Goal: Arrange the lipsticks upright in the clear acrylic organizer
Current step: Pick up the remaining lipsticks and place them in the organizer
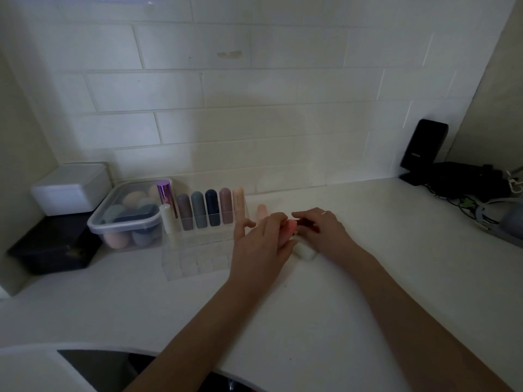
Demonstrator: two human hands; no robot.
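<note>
A: Head view, the only one we have. Where is the lipstick in play?

B: Between the two hands, on the white counter [325, 292]. The left hand [260, 244] has its fingers curled around a pink lipstick [291, 227]. The right hand [322, 230] meets it from three o'clock, fingertips closed on a dark red part [304, 222] at that end. Whether that is a cap or a second tube I cannot tell.

A: Its long axis?

B: Roughly nine to three, lying across, not upright. So it must turn upright before it goes in.

A: And the clear acrylic organizer [198, 264]?

B: At nine o'clock from the hands, just beside the left one, which is the nearer. Its back row holds upright lipsticks: a purple metallic one [165, 193], a white one [167, 219], then mauve [184, 212], grey-green [198, 209], navy [212, 207], dusty rose [225, 205] and peach [238, 203]. The front cells look empty.

A: Anything loose?

B: A pale pink lipstick [261, 212] stands at twelve o'clock from the left hand, outside the organizer. A whitish rounded object [304, 251] lies at six o'clock, touching the hands; too dim to identify.
</note>
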